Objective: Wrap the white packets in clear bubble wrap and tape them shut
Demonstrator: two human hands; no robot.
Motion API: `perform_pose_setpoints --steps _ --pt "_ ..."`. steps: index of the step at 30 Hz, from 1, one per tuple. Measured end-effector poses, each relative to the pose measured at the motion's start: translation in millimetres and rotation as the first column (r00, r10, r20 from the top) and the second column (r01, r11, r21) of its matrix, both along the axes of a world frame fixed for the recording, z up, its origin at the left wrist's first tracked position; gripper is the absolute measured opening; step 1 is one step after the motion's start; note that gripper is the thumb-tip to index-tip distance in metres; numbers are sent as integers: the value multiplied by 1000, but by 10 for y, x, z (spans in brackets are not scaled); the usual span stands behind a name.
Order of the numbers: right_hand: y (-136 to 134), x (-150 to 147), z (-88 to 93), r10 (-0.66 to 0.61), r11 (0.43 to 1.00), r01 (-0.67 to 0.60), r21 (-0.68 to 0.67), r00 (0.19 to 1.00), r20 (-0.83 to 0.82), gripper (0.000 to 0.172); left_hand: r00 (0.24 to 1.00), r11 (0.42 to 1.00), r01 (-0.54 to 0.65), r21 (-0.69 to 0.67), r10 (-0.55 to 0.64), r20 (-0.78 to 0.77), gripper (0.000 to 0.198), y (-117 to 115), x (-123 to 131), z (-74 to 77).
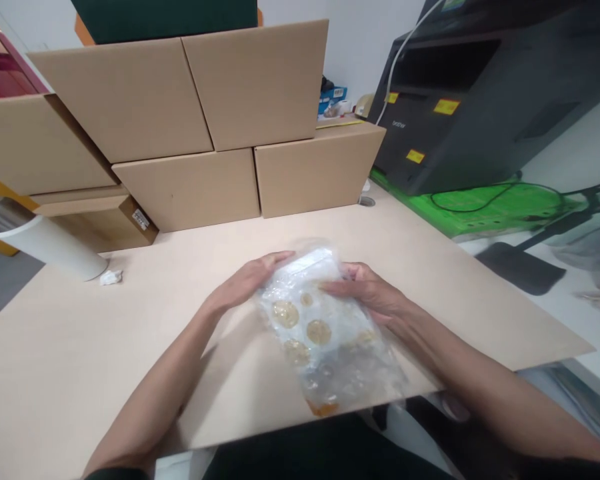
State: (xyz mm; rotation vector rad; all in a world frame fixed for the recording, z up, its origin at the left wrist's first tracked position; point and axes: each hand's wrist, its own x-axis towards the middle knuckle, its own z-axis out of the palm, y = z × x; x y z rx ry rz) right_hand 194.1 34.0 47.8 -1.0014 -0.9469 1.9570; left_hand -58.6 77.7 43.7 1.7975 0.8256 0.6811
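A clear plastic bag with something white and several gold-coloured round shapes inside is held above the front part of the table, its loose lower end towards me. My left hand grips the bag's upper left edge, its fingertips partly hidden at the plastic. On the opposite side my right hand is closed on the bag, thumb lying across its front face and fingers behind. What exactly the white contents are is blurred by the shiny plastic.
Stacked cardboard boxes line the back of the pale table. A white cylinder and a crumpled white scrap are at the left. A dark printer stands at the right over a green surface, near a black stand.
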Motion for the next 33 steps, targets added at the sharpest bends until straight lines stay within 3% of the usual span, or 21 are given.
perform_pose_setpoints --steps 2,4,7,11,12,14,16,19,21,23,25,27,33 --pt "47 -74 8 -71 996 71 44 997 -18 43 965 952 104 -288 -27 260 84 -92 -82 -26" --pt "141 -182 -39 -149 985 151 85 988 -35 43 897 896 102 -432 105 429 88 -184 -104 -94" --pt "323 -376 -192 -234 963 237 131 972 -34 41 813 846 -167 -506 409 415 83 -229 -61 -223" --pt "584 -580 -452 -299 916 226 331 935 191 45 625 669 -544 -507 726 288 96 -38 -29 -477" --pt "644 -610 -509 -357 876 212 433 890 286 50 601 645 -603 -469 754 265 96 31 -38 -556" --pt "743 -650 -607 -515 737 113 666 731 447 63 616 650 -684 -330 758 215 86 157 -67 -710" --pt "794 -674 -688 -620 568 -142 811 575 534 68 675 685 -721 -106 728 122 67 245 -94 -828" --pt "784 -698 -799 -583 386 -546 744 480 655 70 706 686 -661 304 706 -57 46 294 -122 -908" --pt "753 -697 -864 -527 348 -671 655 438 729 78 722 668 -530 522 678 -134 43 285 -147 -907" --pt "729 -675 -912 -499 346 -709 614 415 760 87 779 705 -339 623 582 -235 50 257 -188 -883" --pt "721 -635 -941 -474 341 -724 600 419 775 98 815 789 -154 595 442 -375 66 224 -244 -849" --pt "722 -592 -962 -447 342 -733 589 424 788 109 808 857 -48 513 335 -484 89 202 -302 -814" --pt "735 -524 -1025 -390 326 -749 577 449 804 122 801 928 40 370 191 -567 128 232 -394 -751"
